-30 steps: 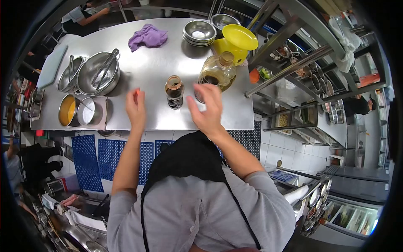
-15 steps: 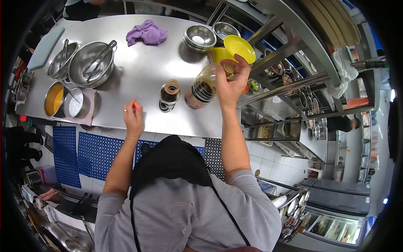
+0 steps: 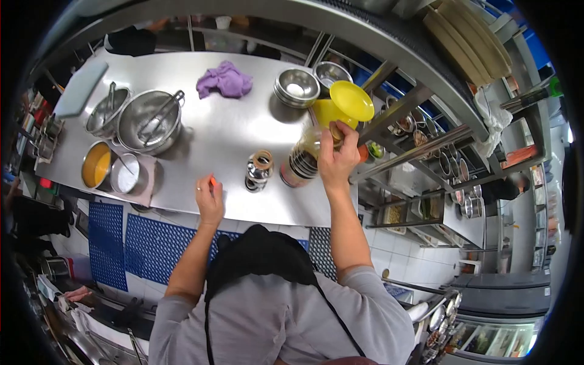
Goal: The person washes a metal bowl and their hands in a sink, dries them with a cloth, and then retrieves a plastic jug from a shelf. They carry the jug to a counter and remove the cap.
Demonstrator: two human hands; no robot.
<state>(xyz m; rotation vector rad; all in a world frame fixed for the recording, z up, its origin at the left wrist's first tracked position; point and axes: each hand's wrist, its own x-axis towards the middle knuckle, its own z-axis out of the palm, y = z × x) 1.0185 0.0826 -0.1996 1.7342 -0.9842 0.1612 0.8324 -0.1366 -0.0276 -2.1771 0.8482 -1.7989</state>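
Observation:
My right hand (image 3: 339,159) has its fingers closed round the gold-coloured cap (image 3: 335,132) at the top of a large clear ribbed bottle (image 3: 300,165) with dark liquid. Whether the cap sits on the bottle's neck is hard to tell. To its left stands a small glass bottle (image 3: 260,171), uncapped, dark liquid inside. A small orange-red cap (image 3: 212,180) is pinched in the fingertips of my left hand (image 3: 210,199), over the front of the steel table (image 3: 201,143). Just beyond the large bottle is a yellow funnel-like piece (image 3: 351,102).
Steel bowls (image 3: 297,87) are stacked at the back. A purple cloth (image 3: 225,80) lies left of them. Further left are a colander (image 3: 149,121) with a utensil, a pot of orange liquid (image 3: 97,164) and a pot of white contents (image 3: 128,174). A metal shelf frame (image 3: 420,152) borders the right.
The camera view has shifted, so the table appears lower and further right. Both hands keep their hold on the caps, and the bottles stand in the same places on the table.

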